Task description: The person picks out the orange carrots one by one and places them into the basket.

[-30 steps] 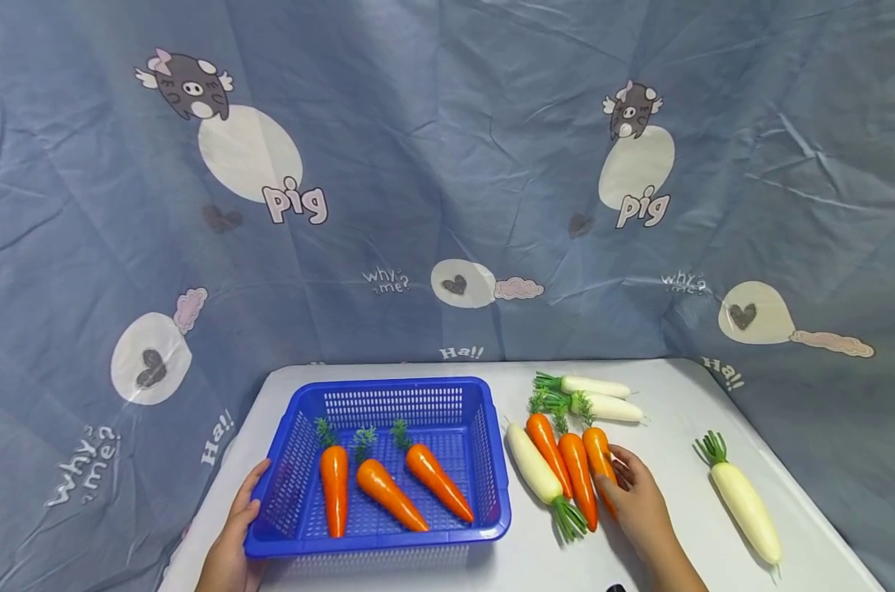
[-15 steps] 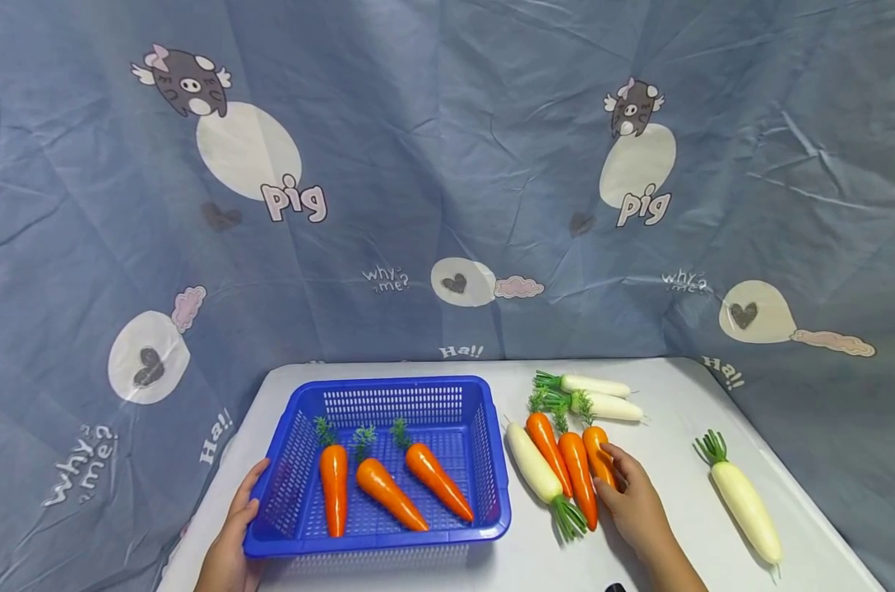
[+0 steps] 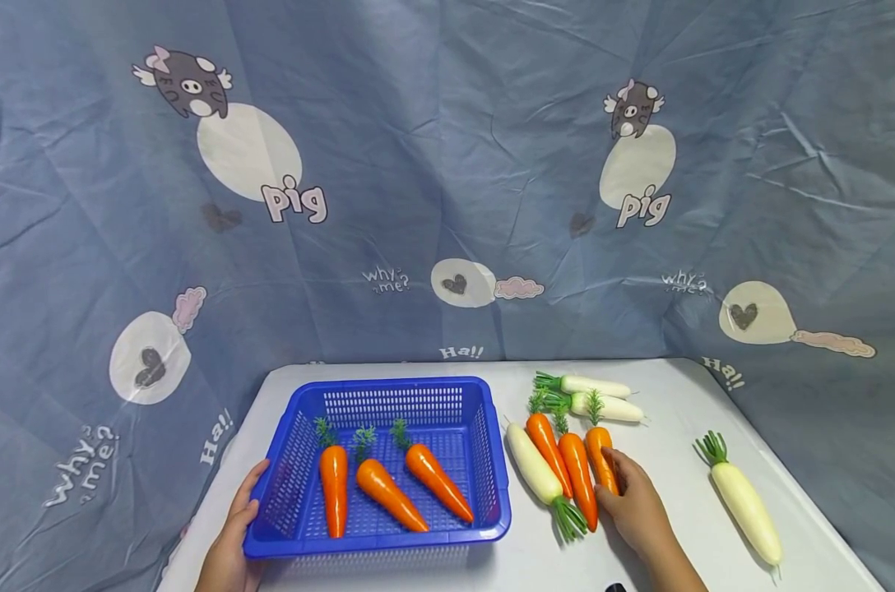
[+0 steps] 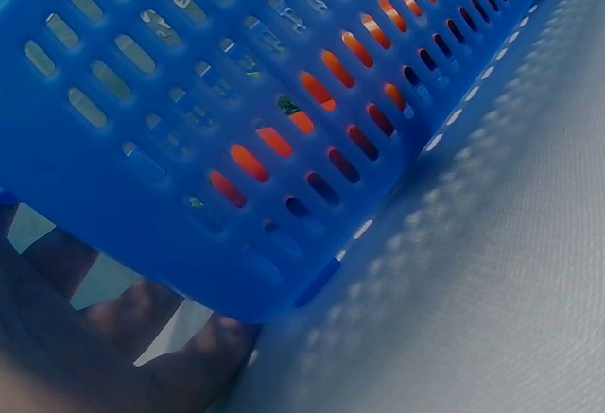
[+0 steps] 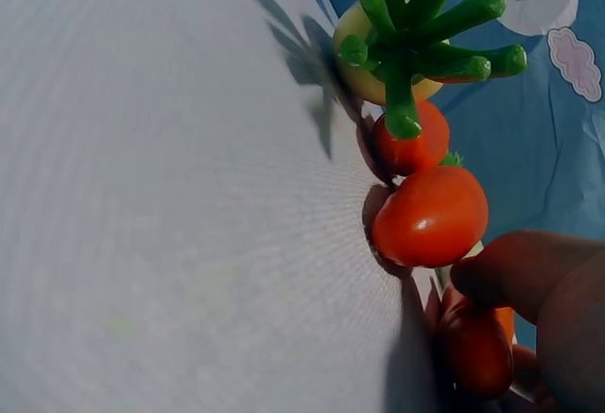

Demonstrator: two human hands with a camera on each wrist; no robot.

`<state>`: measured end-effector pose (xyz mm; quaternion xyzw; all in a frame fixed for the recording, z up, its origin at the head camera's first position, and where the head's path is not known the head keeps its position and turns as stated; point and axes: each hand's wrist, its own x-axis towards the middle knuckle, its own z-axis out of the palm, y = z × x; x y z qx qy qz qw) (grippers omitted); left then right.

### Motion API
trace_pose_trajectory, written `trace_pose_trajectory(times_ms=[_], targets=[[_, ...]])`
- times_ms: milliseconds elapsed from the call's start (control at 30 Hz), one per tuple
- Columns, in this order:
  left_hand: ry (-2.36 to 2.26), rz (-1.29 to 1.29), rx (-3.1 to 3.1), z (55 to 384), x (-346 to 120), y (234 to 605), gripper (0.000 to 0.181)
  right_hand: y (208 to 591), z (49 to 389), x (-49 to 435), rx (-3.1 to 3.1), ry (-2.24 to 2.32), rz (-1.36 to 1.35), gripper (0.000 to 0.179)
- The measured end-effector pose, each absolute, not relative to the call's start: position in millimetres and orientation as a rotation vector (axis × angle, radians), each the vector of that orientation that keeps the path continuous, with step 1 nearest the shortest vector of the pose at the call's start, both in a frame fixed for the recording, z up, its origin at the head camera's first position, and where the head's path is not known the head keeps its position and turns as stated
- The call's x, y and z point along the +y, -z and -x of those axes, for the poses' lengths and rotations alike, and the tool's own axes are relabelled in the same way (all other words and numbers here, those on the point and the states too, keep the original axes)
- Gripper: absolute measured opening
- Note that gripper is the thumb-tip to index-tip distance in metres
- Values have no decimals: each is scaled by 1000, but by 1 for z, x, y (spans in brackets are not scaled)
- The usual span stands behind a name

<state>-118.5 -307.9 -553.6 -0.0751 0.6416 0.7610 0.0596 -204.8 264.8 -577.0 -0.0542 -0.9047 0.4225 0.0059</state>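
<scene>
At the basket's left side my left hand has its fingers against the outer wall. The blue basket holds three carrots with green tops. In the left wrist view, spread fingers lie along the basket corner. To the right, my right hand pinches a carrot at the row's right end, thumb on its near side. Beside it lie another carrot, a third carrot and a white radish. The right wrist view shows the pinched carrot's tip by my thumb.
Two white radishes, one at the back and one just in front, lie beyond the carrots. A larger radish lies at the table's right side. A patterned curtain hangs behind the white table.
The pinched carrot has turned slightly, its leafy top shifting right. My right fingers have resettled a little around it. The left hand and basket stay in place.
</scene>
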Motion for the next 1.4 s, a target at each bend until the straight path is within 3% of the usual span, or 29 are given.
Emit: trace_pose_trajectory(times_ms=[467, 1400], targets=[[-2309, 208, 1939, 118, -309, 555, 55, 574, 202, 265, -2859, -1234, 258, 72], [-2307, 191, 1959, 119, -308, 555, 56, 571, 195, 268, -2587, -1704, 397, 70]])
